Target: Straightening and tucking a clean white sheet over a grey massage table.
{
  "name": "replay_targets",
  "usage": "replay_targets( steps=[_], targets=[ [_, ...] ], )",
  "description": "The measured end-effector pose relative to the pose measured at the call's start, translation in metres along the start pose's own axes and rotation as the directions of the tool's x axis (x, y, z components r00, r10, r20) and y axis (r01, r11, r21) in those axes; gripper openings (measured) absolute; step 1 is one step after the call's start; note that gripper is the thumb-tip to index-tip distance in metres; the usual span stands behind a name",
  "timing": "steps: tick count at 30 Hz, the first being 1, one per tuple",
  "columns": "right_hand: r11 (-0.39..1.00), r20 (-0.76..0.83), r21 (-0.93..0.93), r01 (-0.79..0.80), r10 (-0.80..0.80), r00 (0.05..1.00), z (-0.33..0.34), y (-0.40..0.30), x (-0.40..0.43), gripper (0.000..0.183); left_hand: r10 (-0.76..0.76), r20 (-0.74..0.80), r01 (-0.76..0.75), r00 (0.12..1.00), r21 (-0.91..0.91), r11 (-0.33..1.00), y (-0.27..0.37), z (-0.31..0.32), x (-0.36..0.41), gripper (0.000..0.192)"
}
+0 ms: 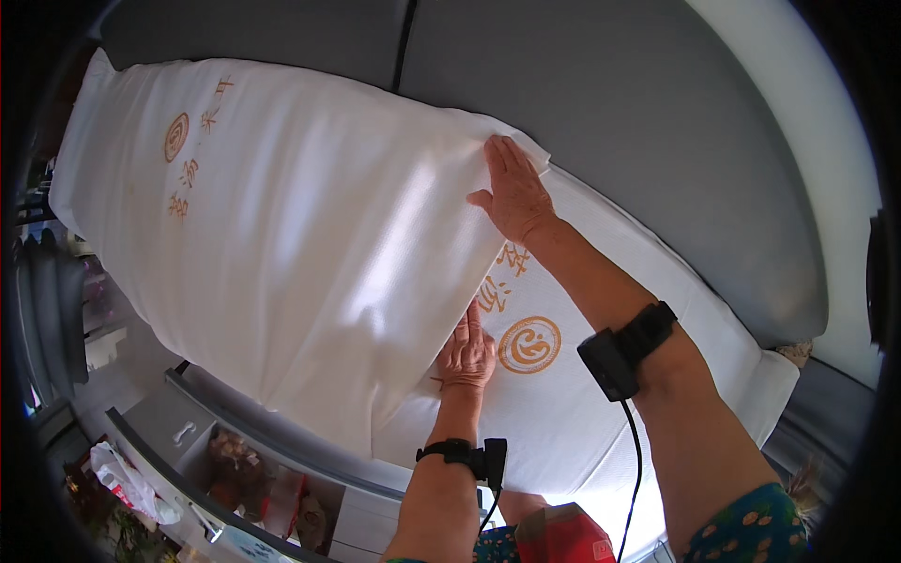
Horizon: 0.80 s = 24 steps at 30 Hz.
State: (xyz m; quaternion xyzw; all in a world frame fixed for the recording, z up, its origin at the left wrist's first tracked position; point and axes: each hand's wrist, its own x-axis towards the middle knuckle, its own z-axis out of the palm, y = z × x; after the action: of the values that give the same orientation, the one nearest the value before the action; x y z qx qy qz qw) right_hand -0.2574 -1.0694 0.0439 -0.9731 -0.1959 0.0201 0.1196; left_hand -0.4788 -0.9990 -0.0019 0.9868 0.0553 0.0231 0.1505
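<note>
A white sheet [303, 232] with orange printed characters and a round emblem lies spread over a long bed-like surface. Its near edge overlaps a second white sheet [598, 429], which carries a similar emblem. My right hand [517, 190] rests flat on the far corner of the upper sheet, thumb spread and palm down. Lower down, my left hand [467, 355] lies palm down along the overlap, its fingers extended; whether the fingertips reach under the upper sheet is unclear. Neither hand visibly grips the cloth. Both forearms wear black strapped devices with cables.
A grey padded backrest [598, 105] borders the far side. At lower left, a unit with a grey rim [232, 521] holds bagged items, and a white plastic bag [123, 478] hangs beyond it. A red and brown object [566, 535] is near my body. Grey folded panels [49, 317] stand far left.
</note>
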Motion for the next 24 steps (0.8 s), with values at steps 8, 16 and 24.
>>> replay_targets(
  steps=[8, 16, 24],
  targets=[
    [0.987, 0.257, -0.092, -0.130, 0.149, 0.955, -0.004, -0.002, 0.026, 0.065, -0.016, 0.038, 0.020, 0.999, -0.115, 0.993, -0.002, 0.001, 0.000, 0.053],
    [0.976, 0.387, -0.005, -0.220, 0.205, 0.899, 0.008, 0.007, 0.053, 0.051, -0.049, 0.052, 0.056, 0.997, -0.140, 0.989, -0.005, 0.004, -0.001, 0.055],
    [0.983, 0.238, 0.146, -0.109, 0.072, 0.969, -0.008, -0.010, 0.035, 0.060, -0.022, -0.007, 0.021, 1.000, -0.117, 0.993, -0.011, 0.009, -0.006, 0.055]
  ],
)
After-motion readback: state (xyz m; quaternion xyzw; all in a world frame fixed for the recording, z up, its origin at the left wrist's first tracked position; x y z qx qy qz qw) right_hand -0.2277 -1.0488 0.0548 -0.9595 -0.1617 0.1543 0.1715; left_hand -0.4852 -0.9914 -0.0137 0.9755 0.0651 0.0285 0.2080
